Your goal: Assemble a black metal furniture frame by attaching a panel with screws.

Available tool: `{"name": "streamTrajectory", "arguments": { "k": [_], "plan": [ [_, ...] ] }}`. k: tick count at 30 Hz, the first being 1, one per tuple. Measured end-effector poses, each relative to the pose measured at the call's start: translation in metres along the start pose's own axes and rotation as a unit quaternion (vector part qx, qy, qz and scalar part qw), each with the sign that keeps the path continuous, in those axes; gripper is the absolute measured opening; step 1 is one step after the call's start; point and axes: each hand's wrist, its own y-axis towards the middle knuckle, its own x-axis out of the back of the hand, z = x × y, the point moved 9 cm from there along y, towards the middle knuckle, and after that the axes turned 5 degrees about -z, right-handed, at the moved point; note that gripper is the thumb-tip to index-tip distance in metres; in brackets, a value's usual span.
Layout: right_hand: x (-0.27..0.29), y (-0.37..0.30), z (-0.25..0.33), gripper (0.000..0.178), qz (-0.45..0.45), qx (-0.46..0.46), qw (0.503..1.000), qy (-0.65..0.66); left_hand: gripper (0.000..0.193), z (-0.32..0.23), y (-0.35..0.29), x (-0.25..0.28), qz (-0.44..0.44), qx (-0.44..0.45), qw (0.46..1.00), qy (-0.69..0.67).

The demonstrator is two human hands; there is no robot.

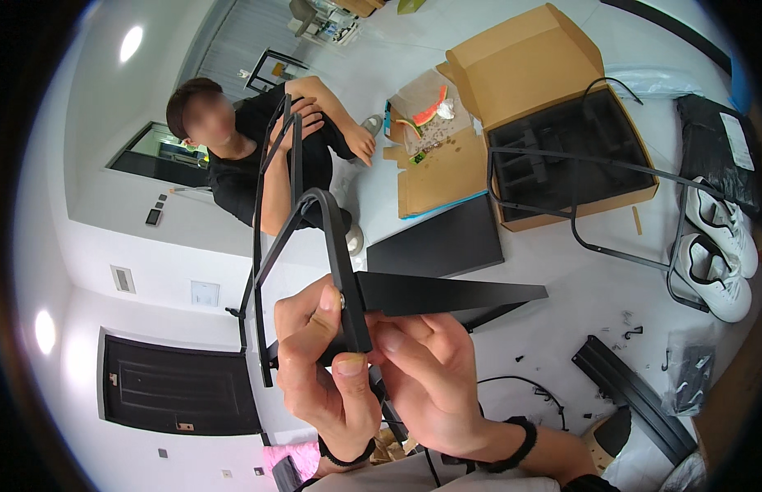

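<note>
A black metal frame (pixel 336 246) made of square tubing with a rounded bend stands right before me. My left hand (pixel 323 369) is closed round its lower end, the thumb beside a small silver screw head (pixel 342 300) in the tube. On the other side of that tube, my right hand (pixel 430 381) grips a tapering black metal crosspiece (pixel 447 291) where it meets the frame. The fingertips of the right hand are partly hidden behind the tube and crosspiece. At the far left, a seated person in black rests a hand (pixel 307 116) on the frame's upper part.
An open cardboard box (pixel 578 209) with black foam lies beyond my hands, near melon rinds (pixel 430 107) on cardboard. Another bent black frame (pixel 615 246), white sneakers (pixel 713 246), a black rail (pixel 635 398) and scattered screws (pixel 633 331) are to the right. A black panel (pixel 438 238) lies on the floor.
</note>
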Motion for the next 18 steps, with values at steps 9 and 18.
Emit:
{"name": "streamTrajectory", "arguments": {
  "k": [9, 18],
  "plan": [
    [-0.005, -0.012, 0.010, 0.016, -0.047, -0.043, 0.994, 0.084, 0.041, -0.002, 0.001, -0.003, 0.003, 0.037, 0.999, 0.018],
    [0.003, -0.008, 0.005, 0.031, 0.011, -0.090, 0.996, 0.020, 0.043, 0.000, 0.000, 0.000, 0.004, 0.005, 0.999, 0.051]
  ]
}}
